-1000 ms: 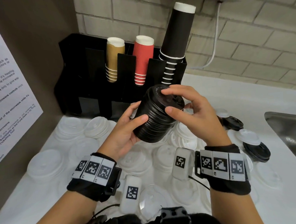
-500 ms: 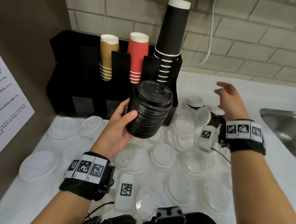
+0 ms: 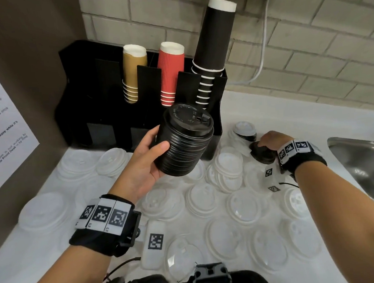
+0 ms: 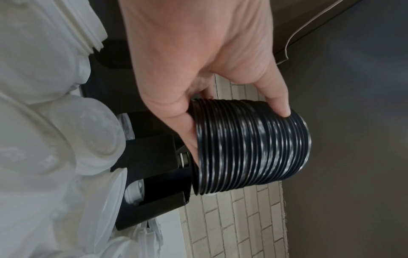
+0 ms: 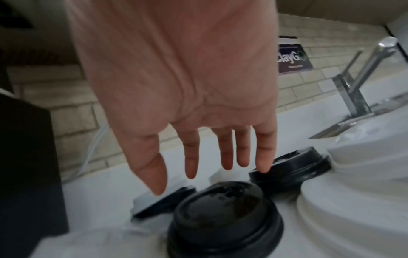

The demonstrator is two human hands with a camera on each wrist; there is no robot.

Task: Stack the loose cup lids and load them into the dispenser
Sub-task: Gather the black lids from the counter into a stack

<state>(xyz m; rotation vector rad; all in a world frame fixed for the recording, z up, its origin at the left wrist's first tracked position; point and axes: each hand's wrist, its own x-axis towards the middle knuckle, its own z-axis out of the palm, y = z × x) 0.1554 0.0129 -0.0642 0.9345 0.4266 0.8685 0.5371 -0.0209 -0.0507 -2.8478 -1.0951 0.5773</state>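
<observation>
My left hand (image 3: 152, 156) grips a tall stack of black cup lids (image 3: 185, 141), tilted and held in the air in front of the black dispenser (image 3: 104, 98). The left wrist view shows thumb and fingers wrapped round the stack's ribbed side (image 4: 251, 148). My right hand (image 3: 269, 139) is down at the right over a loose black lid (image 3: 262, 156). In the right wrist view its fingers (image 5: 190, 167) are straight and spread just above that black lid (image 5: 225, 218), holding nothing. Whether they touch it is unclear.
The dispenser holds tan cups (image 3: 133, 72), red cups (image 3: 171, 72) and tall black cups (image 3: 211, 52). Several white lids (image 3: 209, 203) cover the white counter. More black lids (image 5: 293, 167) lie beyond my right hand. A steel sink (image 3: 367, 163) with a tap (image 5: 364, 73) is at the right.
My right hand let go of the top of the stack, swung right and dropped onto the loose black lid. My left hand alone keeps the stack, slightly higher.
</observation>
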